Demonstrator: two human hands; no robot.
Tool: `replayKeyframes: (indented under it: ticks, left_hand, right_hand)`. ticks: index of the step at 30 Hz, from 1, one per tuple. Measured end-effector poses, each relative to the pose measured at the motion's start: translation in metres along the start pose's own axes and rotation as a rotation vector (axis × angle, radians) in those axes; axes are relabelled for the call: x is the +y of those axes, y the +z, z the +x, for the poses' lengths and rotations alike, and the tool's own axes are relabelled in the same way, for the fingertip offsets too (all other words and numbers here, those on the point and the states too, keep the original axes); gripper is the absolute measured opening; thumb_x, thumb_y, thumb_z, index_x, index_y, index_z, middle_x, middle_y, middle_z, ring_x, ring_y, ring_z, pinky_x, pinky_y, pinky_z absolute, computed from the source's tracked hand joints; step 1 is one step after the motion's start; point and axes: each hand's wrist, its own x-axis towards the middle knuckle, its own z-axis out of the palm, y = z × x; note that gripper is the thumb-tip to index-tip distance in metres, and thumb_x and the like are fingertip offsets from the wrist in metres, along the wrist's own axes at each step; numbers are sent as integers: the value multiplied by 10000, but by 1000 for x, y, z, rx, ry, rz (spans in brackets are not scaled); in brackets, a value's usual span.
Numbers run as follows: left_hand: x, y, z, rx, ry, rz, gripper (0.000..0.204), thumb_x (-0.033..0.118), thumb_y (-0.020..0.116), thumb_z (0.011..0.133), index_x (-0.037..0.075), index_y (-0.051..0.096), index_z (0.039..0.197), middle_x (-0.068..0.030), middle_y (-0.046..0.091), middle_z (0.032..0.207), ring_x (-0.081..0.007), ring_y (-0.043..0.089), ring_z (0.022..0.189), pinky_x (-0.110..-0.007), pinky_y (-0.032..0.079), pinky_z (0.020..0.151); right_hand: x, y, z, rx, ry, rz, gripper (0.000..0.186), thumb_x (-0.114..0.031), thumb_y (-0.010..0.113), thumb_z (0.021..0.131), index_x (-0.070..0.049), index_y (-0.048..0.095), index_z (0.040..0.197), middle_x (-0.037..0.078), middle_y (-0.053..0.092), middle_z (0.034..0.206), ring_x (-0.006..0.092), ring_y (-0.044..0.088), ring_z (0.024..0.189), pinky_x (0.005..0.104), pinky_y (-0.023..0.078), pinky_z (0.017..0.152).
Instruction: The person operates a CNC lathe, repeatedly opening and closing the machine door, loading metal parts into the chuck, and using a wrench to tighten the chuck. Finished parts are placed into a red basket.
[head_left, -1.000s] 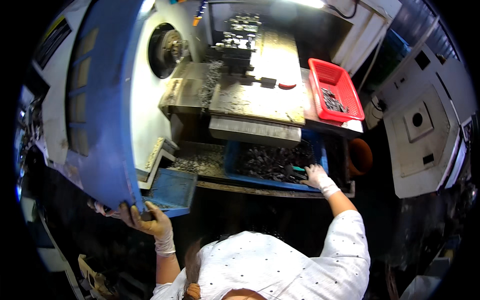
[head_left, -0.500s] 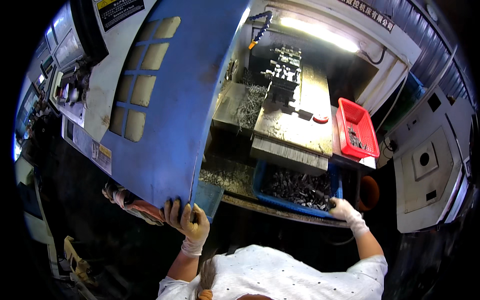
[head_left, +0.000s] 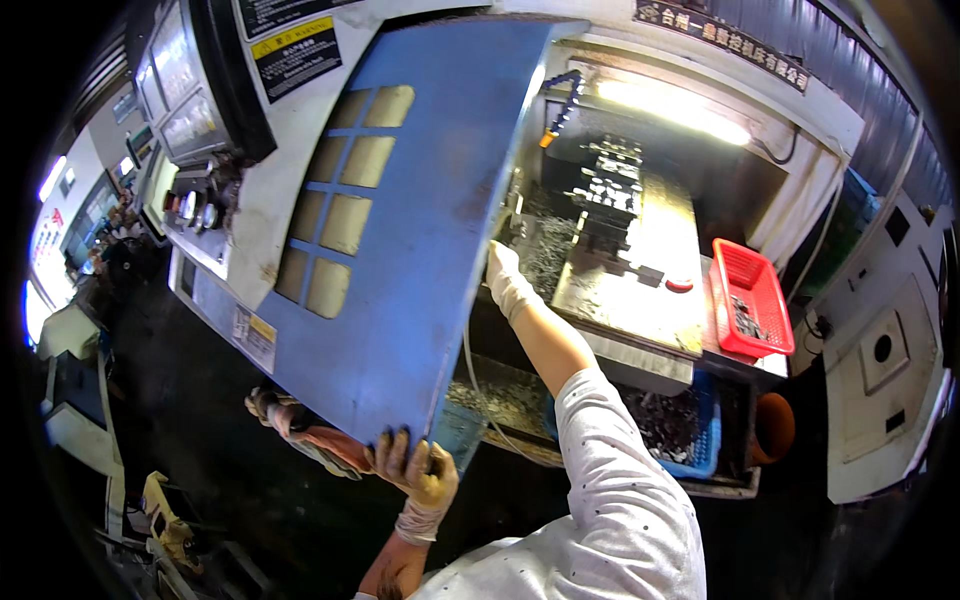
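Observation:
My left hand point(head_left: 418, 478), in a pale glove with dirty fingers, grips the lower corner of a blue machine door point(head_left: 420, 240) with windows. My right hand point(head_left: 504, 268), also gloved, reaches forward to the door's long edge at the machine opening. Its fingertips are mostly hidden there, so what it holds, if anything, does not show. A thin pale hose point(head_left: 470, 375) hangs below that hand and curves down to the right. Right of it lies the machine bed point(head_left: 650, 290), with a row of tool holders point(head_left: 612, 190) and a small red round thing point(head_left: 679, 285).
A red basket point(head_left: 775, 345) with small metal parts stands right of the bed. Below it a blue basket point(head_left: 712, 440) holds dark metal pieces, partly behind my sleeve. Metal shavings point(head_left: 548, 255) lie beside the bed. A cloth point(head_left: 320, 440) hangs under the door.
My right hand has left the blue basket's rim and moved up and left to the door's edge. The pale hose now shows below it. My left hand stays on the door corner.

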Motion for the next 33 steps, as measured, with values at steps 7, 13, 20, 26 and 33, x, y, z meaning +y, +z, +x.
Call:
replayKeyframes:
  ticks: [7, 13, 20, 26, 33]
  left_hand:
    - [-3, -4, -9, -31, -15, -6, 464, -36, 497, 615, 94, 302, 1016, -124, 345, 1054, -328, 316, 1010, -471, 197, 857]
    - [-4, -5, -6, -39, -1, -1, 471, -46, 499, 622, 82, 289, 1024, -141, 332, 1055, -327, 316, 1009, -465, 217, 855]
    - [-3, -3, -2, -8, 10, 9, 453, -61, 478, 625, 67, 299, 1021, -147, 340, 1058, -336, 325, 1001, -468, 227, 847]
    - [-5, 0, -5, 40, -15, 18, 472, -29, 511, 589, 105, 323, 1001, -109, 370, 1021, -316, 336, 998, -469, 197, 866]
    - [1, -1, -1, 19, -5, 44, 449, -60, 487, 606, 75, 314, 998, -136, 355, 1043, -333, 342, 984, -472, 237, 838]
  right_hand:
    - [36, 7, 11, -48, -4, 194, 53, -53, 514, 640, -20, 500, 678, 31, 474, 545, 143, 447, 409, 252, 365, 365]
    - [-1, -1, -22, -64, 33, 8, 127, -136, 488, 679, -54, 476, 583, 32, 438, 475, 150, 398, 348, 273, 324, 322]
    - [6, 3, -4, 74, -278, 206, 115, -102, 519, 641, -35, 471, 720, 31, 435, 502, 129, 399, 365, 268, 334, 337]
    - [0, 12, -20, 354, -366, 313, 285, -112, 540, 637, -1, 450, 883, 48, 493, 681, 138, 441, 558, 262, 381, 537]
    - [5, 6, -6, 94, -149, 252, 128, -152, 512, 669, -29, 487, 696, 45, 470, 531, 136, 439, 436, 251, 366, 394]
